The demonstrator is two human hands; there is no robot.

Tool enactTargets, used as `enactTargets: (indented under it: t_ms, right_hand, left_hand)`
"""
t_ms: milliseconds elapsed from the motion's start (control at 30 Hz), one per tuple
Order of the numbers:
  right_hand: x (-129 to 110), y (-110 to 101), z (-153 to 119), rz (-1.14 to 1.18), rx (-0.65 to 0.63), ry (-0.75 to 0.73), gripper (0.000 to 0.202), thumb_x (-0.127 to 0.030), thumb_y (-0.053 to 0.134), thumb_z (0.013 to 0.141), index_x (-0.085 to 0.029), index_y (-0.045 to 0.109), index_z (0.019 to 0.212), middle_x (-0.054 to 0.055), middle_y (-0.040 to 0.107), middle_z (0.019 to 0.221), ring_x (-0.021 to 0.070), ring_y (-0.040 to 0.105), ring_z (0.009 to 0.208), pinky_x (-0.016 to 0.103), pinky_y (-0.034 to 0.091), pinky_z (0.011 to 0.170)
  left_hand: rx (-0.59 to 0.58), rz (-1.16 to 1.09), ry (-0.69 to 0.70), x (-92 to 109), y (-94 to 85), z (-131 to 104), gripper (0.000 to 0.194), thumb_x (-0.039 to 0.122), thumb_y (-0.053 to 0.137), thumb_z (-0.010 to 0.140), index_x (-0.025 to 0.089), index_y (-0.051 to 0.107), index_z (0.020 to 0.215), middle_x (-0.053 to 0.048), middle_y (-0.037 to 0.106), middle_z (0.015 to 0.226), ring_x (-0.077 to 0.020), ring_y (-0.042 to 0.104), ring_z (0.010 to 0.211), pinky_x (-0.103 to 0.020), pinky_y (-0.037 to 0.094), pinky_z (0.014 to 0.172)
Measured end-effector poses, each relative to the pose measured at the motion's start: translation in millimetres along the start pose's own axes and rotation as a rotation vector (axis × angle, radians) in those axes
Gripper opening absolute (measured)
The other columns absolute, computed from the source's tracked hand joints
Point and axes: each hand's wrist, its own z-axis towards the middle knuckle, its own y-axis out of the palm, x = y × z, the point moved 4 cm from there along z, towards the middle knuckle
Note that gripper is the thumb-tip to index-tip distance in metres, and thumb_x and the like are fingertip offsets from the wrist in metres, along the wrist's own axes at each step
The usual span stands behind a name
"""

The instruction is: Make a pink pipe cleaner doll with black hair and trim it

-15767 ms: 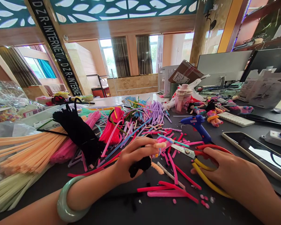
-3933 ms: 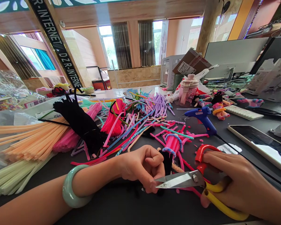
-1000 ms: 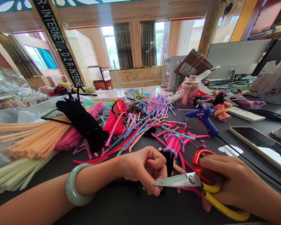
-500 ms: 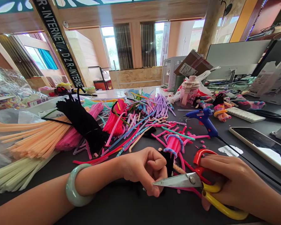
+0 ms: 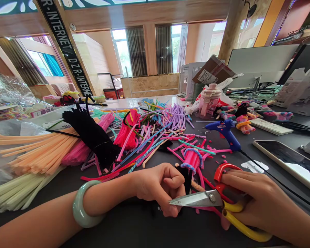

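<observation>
The scissors [image 5: 204, 199] are just in front of me, above the table [image 5: 136, 229], their blades close together and pointing left, with one red handle and one yellow. I see the right hand [image 5: 258, 196] wrapped around those handles, gripping them. The blade tips meet the thumb of the left hand [image 5: 158, 187], which is curled with its fingers folded narrow; from my view I cannot tell whether anything is pinched inside it. Right behind those fingers I make out a fuzzy black piece [image 5: 187, 176], partly hidden, and against its far end a pink piece [image 5: 192, 159] ringed with blue trim at both ends. A short peach stick [image 5: 197, 186] lies close by, near the blades.

Farther out, I have loose pink, red and blue fuzzy stems scattered across the table, with a striped blue stem [image 5: 147, 154] angled beyond the left hand. A green bangle [image 5: 83, 204] circles the left wrist. On the left I see a black bundle [image 5: 89, 132] leaning over a peach bundle [image 5: 41, 155], and a pale green bundle [image 5: 17, 189] in front. To the right are a blue glue gun [image 5: 226, 131] and a phone [image 5: 281, 165]; behind them, a pink bottle [image 5: 207, 103] stands near several small dolls [image 5: 245, 122] and a white keyboard [image 5: 271, 126].
</observation>
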Motion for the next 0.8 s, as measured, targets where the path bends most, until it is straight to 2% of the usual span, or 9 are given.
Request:
enactTargets:
  t_ms: [100, 267, 367, 433, 567, 667, 800]
  right_hand:
    - [2, 1, -2, 0.0, -0.011, 0.013, 0.021, -0.035, 0.067, 0.076, -0.023, 0.054, 0.065, -0.004, 0.05, 0.054, 0.0081, 0.042, 0.044, 0.019, 0.036, 0.041]
    - [3, 1, -3, 0.047, -0.042, 0.043, 0.031, -0.043, 0.078, 0.066, -0.023, 0.054, 0.063, -0.005, 0.052, 0.055, 0.008, 0.044, 0.045, 0.019, 0.038, 0.041]
    - [4, 1, -4, 0.079, -0.035, 0.096, 0.03, -0.039, 0.081, 0.062, -0.023, 0.056, 0.064, -0.006, 0.052, 0.053, 0.0082, 0.045, 0.044, 0.02, 0.035, 0.039]
    - [7, 3, -6, 0.133, -0.051, 0.155, 0.026, -0.035, 0.081, 0.06, -0.024, 0.059, 0.066, -0.005, 0.055, 0.054, 0.0093, 0.047, 0.045, 0.021, 0.037, 0.039]
    - [15, 6, -15, 0.207, 0.007, 0.356, 0.013, -0.026, 0.072, 0.066, -0.026, 0.063, 0.077, -0.004, 0.062, 0.056, 0.0129, 0.056, 0.048, 0.024, 0.046, 0.046]
    - [19, 4, -18, 0.157, 0.063, 0.395, 0.026, -0.034, 0.075, 0.066, -0.027, 0.066, 0.088, -0.004, 0.064, 0.058, 0.0139, 0.058, 0.046, 0.025, 0.048, 0.045]
    - [24, 1, -17, 0.062, 0.096, 0.388, 0.039, -0.044, 0.081, 0.061, -0.025, 0.067, 0.091, -0.003, 0.069, 0.063, 0.0149, 0.061, 0.045, 0.023, 0.048, 0.04]
  left_hand:
    - [0.006, 0.001, 0.004, 0, 0.0, 0, 0.064, 0.029, 0.099, 0.045, 0.02, 0.036, 0.053, 0.0, 0.066, 0.056, -0.0117, 0.062, 0.041, -0.018, 0.046, 0.035]
    - [-0.013, -0.002, 0.021, -1, -0.9, 0, 0.063, 0.027, 0.098, 0.048, 0.02, 0.035, 0.053, 0.0, 0.066, 0.057, -0.0113, 0.061, 0.04, -0.018, 0.046, 0.034]
    - [0.0, -0.002, 0.045, -2, -3.1, 0, 0.063, 0.025, 0.097, 0.049, 0.02, 0.034, 0.053, 0.001, 0.066, 0.056, -0.0108, 0.06, 0.039, -0.018, 0.044, 0.034]
    - [0.011, 0.001, 0.06, -3, -3.6, 1, 0.066, 0.024, 0.097, 0.048, 0.021, 0.032, 0.053, 0.003, 0.063, 0.054, -0.0094, 0.057, 0.037, -0.018, 0.042, 0.034]
    - [0.021, -0.022, 0.115, 0, -1.3, 3, 0.065, 0.019, 0.094, 0.052, 0.02, 0.029, 0.052, 0.004, 0.06, 0.053, -0.0068, 0.053, 0.037, -0.018, 0.038, 0.035]
    - [0.088, -0.043, 0.214, 6, -1.7, 4, 0.056, 0.018, 0.092, 0.056, 0.019, 0.036, 0.055, 0.004, 0.061, 0.056, -0.0066, 0.054, 0.04, -0.018, 0.037, 0.038]
    - [0.146, -0.038, 0.262, 10, -3.1, 4, 0.048, 0.022, 0.091, 0.06, 0.017, 0.044, 0.059, 0.004, 0.06, 0.056, -0.0065, 0.052, 0.043, -0.019, 0.039, 0.045]
